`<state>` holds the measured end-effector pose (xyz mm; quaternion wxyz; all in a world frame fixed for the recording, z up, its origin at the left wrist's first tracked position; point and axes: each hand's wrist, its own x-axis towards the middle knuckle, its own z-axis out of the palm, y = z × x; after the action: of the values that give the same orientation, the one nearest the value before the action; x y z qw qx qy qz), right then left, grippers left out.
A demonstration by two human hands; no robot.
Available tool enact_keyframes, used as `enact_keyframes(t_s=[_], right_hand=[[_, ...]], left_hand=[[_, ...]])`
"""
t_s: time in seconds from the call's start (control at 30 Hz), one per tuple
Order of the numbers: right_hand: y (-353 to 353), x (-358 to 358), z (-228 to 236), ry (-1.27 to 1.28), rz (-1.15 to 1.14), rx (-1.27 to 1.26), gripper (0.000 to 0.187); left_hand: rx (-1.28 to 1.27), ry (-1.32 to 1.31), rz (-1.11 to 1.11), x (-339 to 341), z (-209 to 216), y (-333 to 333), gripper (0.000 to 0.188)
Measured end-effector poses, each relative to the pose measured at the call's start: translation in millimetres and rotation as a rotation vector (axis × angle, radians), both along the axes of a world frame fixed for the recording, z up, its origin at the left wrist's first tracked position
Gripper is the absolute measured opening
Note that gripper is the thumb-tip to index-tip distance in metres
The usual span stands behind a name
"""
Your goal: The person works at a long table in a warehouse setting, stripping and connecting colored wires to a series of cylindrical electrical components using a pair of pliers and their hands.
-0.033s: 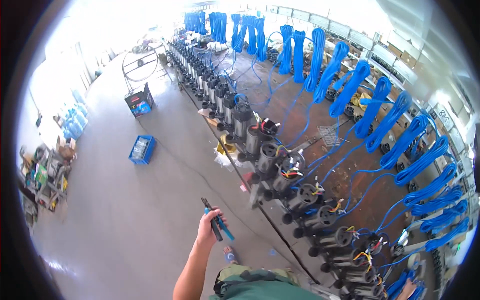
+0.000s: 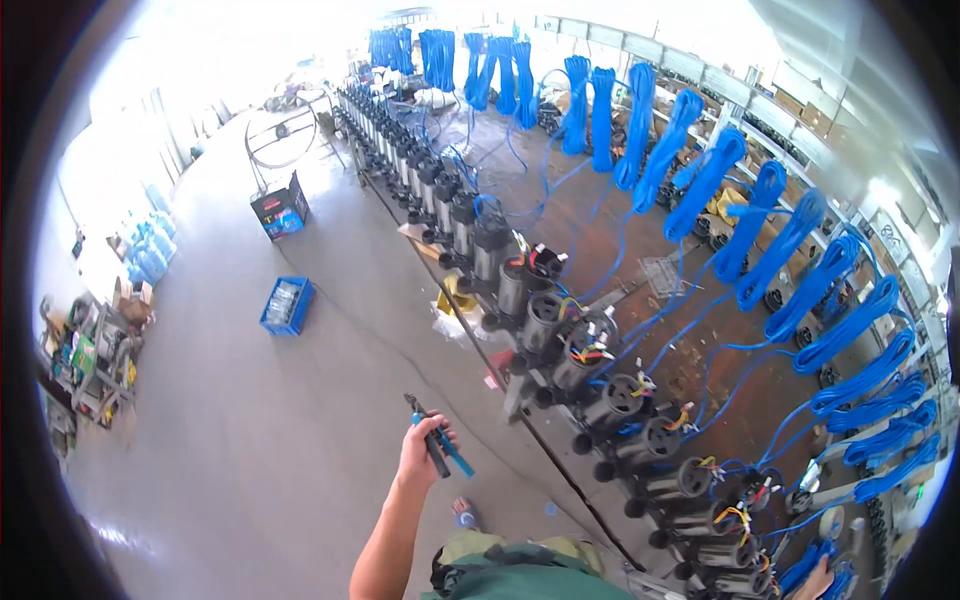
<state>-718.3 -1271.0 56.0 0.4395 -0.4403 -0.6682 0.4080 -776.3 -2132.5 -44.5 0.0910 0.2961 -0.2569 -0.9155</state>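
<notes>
My left hand (image 2: 417,456) is wrapped round a pair of pliers (image 2: 456,458) with one black and one blue handle. The jaws point up and away, over the grey floor. At the lower right edge my right hand (image 2: 819,577) is closed at a coil of blue cable (image 2: 802,566); its fingers show only in part. Between the hands runs a long row of metal motor cylinders (image 2: 577,372) with black ends. Coloured wires (image 2: 592,354) stick out of the nearer ones, and blue cables lead from them to bundled coils (image 2: 705,185) hanging on the right.
A dark rail (image 2: 560,455) edges the row of motors. On the floor to the left stand a blue crate (image 2: 301,314) with clear packages and a black box (image 2: 281,212). A cluttered shelf (image 2: 97,372) is at the far left. A thin cable (image 2: 400,352) crosses the floor.
The view has shifted slightly, so most things sit a little lower and farther right. Both hands keep nearly the same pose, with the pliers still in the left.
</notes>
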Motion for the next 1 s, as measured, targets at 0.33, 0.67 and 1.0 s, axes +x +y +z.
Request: enact_keyframes(t_s=[0.33, 0.67, 1.0], right_hand=[[-232.0, -35.8, -45.4, -0.101, -0.234, 1.214, 0.054], [-592.4, -194.6, -0.3, 0.694, 0.922, 0.069, 0.03], [-771.4, -298.9, -24.6, -0.029, 0.628, -0.097, 0.019]], left_hand=[[-0.09, 0.098, -0.321, -229.4, 11.5, -79.8, 0.016], [-0.744, 0.079, -0.492, -400.1, 26.9, -113.8, 0.021], [-0.447, 0.234, -0.995, -477.9, 57.4, -92.6, 0.014]])
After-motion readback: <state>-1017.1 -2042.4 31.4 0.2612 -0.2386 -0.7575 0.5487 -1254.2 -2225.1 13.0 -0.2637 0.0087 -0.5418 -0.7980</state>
